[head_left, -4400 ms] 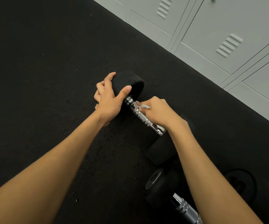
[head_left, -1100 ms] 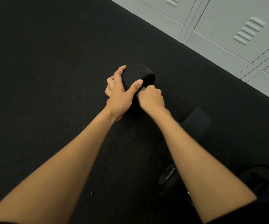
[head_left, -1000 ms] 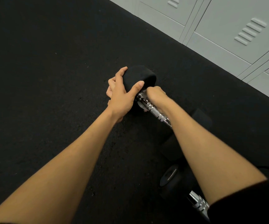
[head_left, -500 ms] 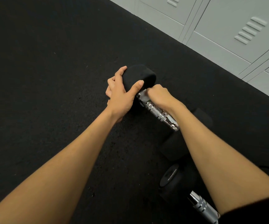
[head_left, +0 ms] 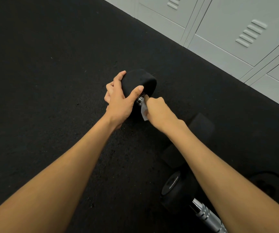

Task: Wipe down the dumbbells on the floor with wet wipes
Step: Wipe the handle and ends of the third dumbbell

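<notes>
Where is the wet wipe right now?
Centre of the head view: the wet wipe is in the right hand, at the handle's far end, beside the dumbbell head the left hand holds.

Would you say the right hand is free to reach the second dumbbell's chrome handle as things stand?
Probably not right away: the right hand is closed on the wet wipe at the first dumbbell. The second dumbbell's handle lies uncovered beside the right forearm, so nothing blocks it otherwise.

Black dumbbell on floor, white wet wipe against its chrome handle
</notes>
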A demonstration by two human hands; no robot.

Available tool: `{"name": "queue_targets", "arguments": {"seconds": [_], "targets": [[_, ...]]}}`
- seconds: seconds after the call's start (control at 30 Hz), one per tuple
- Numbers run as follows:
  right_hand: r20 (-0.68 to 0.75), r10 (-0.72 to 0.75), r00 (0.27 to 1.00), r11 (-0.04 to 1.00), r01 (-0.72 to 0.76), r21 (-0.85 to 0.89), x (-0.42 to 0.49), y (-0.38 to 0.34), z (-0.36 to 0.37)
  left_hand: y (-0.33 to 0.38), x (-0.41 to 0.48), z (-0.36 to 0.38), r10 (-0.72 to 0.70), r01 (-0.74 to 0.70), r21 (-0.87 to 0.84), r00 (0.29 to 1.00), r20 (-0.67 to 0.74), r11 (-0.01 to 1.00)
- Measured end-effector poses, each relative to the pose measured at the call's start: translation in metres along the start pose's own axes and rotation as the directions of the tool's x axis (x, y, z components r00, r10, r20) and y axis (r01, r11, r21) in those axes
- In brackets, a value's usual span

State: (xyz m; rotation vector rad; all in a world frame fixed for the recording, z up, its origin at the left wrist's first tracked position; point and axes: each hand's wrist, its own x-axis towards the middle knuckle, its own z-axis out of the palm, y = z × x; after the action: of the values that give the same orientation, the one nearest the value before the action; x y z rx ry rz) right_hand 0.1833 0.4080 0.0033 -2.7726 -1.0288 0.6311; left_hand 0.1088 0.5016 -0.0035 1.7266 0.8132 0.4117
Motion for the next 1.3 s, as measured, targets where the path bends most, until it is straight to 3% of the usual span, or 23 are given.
{"name": "queue_targets", "arguments": {"seconds": [0.07, 0.13, 0.23, 0.43, 0.63, 0.83, 1.03, 1.13, 1.23, 1.3], "targets": [[0.013, 0.083, 0.997, 0.986, -0.084, 0.144, 0.006, 0.004, 0.003, 0.000, 0.000, 0.000, -0.001, 0.001, -0.005, 1.000, -0.001, 1.000], [-0.040, 0.095, 0.995, 0.924, -0.073, 0.376, 0.007, 0.009, 0.004, 0.001, -0.001, 0.000, -0.001, 0.001, -0.008, 1.000, 0.003, 1.000], [-0.073, 0.106, 0.992, 0.844, -0.051, 0.534, 0.003, 0.015, 0.002, 0.002, -0.001, 0.001, -0.002, 0.002, -0.007, 1.000, 0.005, 1.000], [0.018, -0.014, 1.000, 0.847, 0.002, 0.531, -0.001, 0.021, -0.008, 0.001, -0.002, 0.000, 0.003, -0.003, -0.019, 1.000, 0.006, 1.000], [-0.017, 0.123, 0.992, 0.793, -0.088, 0.603, 0.004, 0.025, -0.011, 0.003, -0.002, 0.000, -0.005, 0.005, -0.018, 1.000, 0.020, 1.000], [0.062, 0.028, 0.998, 0.854, -0.056, 0.518, 0.004, 0.025, -0.002, 0.002, -0.003, -0.001, -0.005, 0.005, -0.024, 1.000, 0.004, 1.000], [0.114, 0.091, 0.989, 0.771, -0.143, 0.620, 0.019, 0.024, -0.008, 0.001, -0.003, 0.000, 0.006, -0.006, -0.020, 1.000, -0.001, 1.000], [0.295, 0.007, 0.956, 0.709, -0.212, 0.672, 0.027, 0.026, -0.013, 0.002, -0.001, 0.001, 0.005, -0.005, -0.018, 1.000, -0.003, 1.000], [0.504, -0.009, 0.863, 0.756, -0.324, 0.569, 0.032, 0.026, -0.021, 0.001, -0.001, 0.001, 0.010, -0.010, -0.014, 1.000, -0.001, 1.000], [0.524, 0.001, 0.852, 0.772, -0.334, 0.541, 0.034, 0.022, -0.023, 0.000, -0.001, 0.000, 0.017, -0.017, -0.016, 1.000, 0.001, 1.000]]}}
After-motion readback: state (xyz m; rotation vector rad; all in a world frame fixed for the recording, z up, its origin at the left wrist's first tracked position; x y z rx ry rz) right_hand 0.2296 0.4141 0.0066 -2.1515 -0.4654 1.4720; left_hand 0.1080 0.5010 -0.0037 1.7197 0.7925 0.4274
